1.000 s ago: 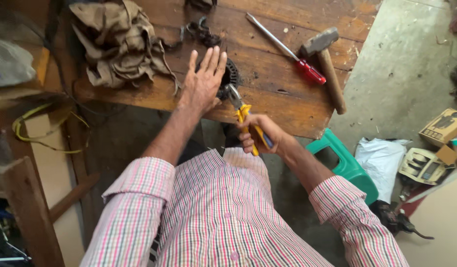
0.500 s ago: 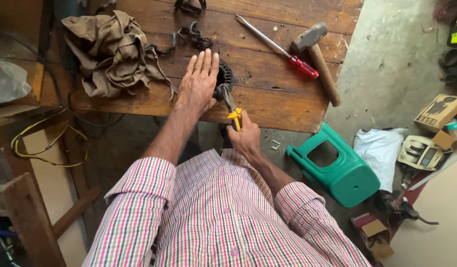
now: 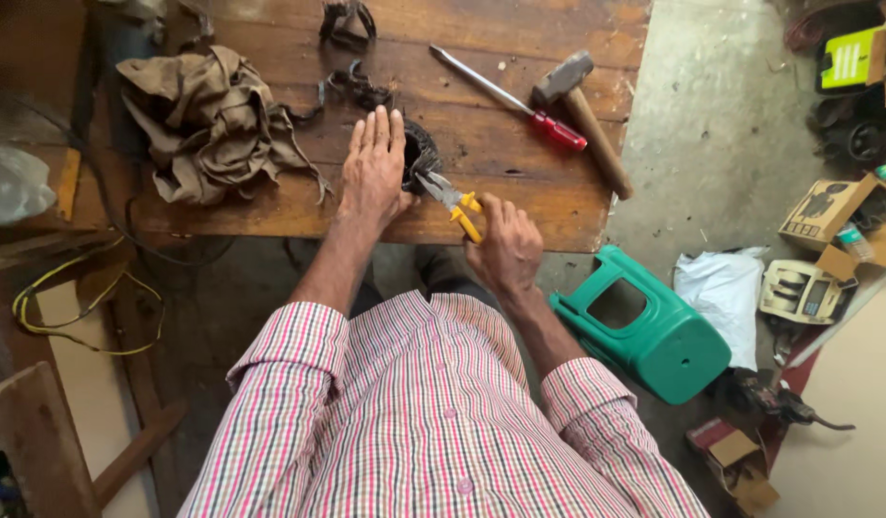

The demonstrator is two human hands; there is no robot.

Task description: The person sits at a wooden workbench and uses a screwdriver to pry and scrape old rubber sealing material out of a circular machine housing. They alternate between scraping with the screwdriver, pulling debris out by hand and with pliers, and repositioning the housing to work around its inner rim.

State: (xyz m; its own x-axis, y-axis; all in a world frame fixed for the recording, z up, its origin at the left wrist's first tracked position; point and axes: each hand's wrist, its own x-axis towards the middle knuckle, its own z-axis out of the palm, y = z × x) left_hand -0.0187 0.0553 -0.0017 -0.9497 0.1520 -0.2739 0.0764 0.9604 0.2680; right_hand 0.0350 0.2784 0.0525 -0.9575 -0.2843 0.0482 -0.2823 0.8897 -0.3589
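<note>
While we look down over the brown wooden table [image 3: 270, 206], we count one red-handled screwdriver [image 3: 510, 99], one wooden-handled hammer [image 3: 585, 117], one crumpled khaki cloth [image 3: 208, 120] and one green plastic stool [image 3: 644, 326]. Our left hand [image 3: 373, 173] lies flat and open beside the black round metal part [image 3: 422, 153]. Our right hand [image 3: 505, 247], its grip closed around the yellow-handled pliers [image 3: 453, 200], points their tip at that part.

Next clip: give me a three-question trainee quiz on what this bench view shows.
1. True or false: the left hand lies flat on the wooden table.
2. What does the right hand hold?
A. hammer
B. yellow-handled pliers
C. screwdriver
3. Fill in: the pliers' tips point at a dark ____ part beside the left hand.

Key: 1 true; 2 B; 3 round.
</note>
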